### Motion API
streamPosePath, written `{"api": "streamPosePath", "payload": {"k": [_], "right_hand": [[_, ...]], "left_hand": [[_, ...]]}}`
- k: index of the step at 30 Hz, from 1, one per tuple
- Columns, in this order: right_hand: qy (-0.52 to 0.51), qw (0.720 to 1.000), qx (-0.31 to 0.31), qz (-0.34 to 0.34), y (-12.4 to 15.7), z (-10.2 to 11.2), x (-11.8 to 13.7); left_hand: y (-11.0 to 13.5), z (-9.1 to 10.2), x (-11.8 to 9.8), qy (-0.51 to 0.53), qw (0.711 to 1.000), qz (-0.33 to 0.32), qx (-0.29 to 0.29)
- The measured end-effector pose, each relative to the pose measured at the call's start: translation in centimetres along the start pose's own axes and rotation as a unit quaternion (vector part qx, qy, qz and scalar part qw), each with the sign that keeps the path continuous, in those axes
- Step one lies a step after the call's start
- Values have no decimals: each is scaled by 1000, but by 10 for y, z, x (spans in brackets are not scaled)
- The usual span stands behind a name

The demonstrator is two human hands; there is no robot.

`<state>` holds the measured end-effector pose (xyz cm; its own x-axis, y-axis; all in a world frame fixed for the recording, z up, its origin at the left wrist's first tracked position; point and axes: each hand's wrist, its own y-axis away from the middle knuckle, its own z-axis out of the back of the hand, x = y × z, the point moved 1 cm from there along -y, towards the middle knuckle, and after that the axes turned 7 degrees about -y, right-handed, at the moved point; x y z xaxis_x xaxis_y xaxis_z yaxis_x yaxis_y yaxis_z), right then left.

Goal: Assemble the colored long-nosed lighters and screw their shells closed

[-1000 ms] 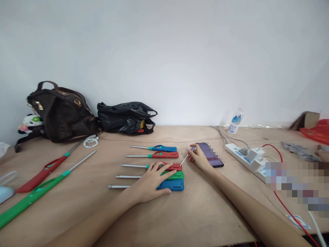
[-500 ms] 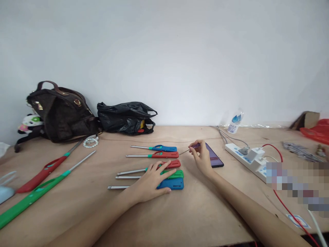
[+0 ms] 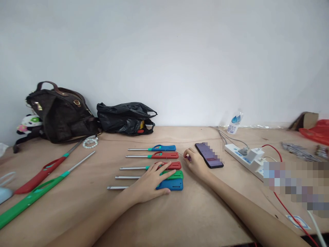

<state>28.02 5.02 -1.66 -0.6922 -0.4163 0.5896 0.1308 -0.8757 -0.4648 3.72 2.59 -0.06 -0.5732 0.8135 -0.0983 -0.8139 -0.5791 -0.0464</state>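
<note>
Several long-nosed gas lighters lie in a row, metal tubes to the left. From back to front they are a blue lighter [image 3: 167, 148], a red lighter [image 3: 169, 155], a second red lighter [image 3: 176, 165], a green lighter [image 3: 177, 174] and a nearer blue lighter [image 3: 176, 185]. My left hand [image 3: 151, 178] lies spread over the three nearest, partly hiding them. In my closed right hand [image 3: 196, 163] is a small screwdriver [image 3: 188, 157] with a purple handle, mostly hidden. Its thin shaft points left, the tip by the back blue lighter's handle end.
A phone [image 3: 209, 155] lies beyond my right hand, beside a white power strip [image 3: 231, 151] with plugs and cables. Larger red [image 3: 43, 173] and green lighters [image 3: 36, 193] lie left. At the back stand a dark bag [image 3: 64, 116], a black plastic bag [image 3: 123, 118] and a bottle [image 3: 234, 123].
My right hand with the screwdriver has moved left and lower, uncovering the phone. The second red lighter has shifted right and straightened; the back blue one sits slightly further left. My left hand stays put.
</note>
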Motion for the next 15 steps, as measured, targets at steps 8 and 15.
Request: {"api": "streamPosePath", "payload": {"k": [8, 15], "right_hand": [[58, 996, 40, -60, 0, -2, -6], [75, 994, 40, -72, 2, -4, -9]], "left_hand": [[1, 1, -1, -13, 1000, -8, -2], [-1, -1, -1, -50, 998, -5, 26]]}}
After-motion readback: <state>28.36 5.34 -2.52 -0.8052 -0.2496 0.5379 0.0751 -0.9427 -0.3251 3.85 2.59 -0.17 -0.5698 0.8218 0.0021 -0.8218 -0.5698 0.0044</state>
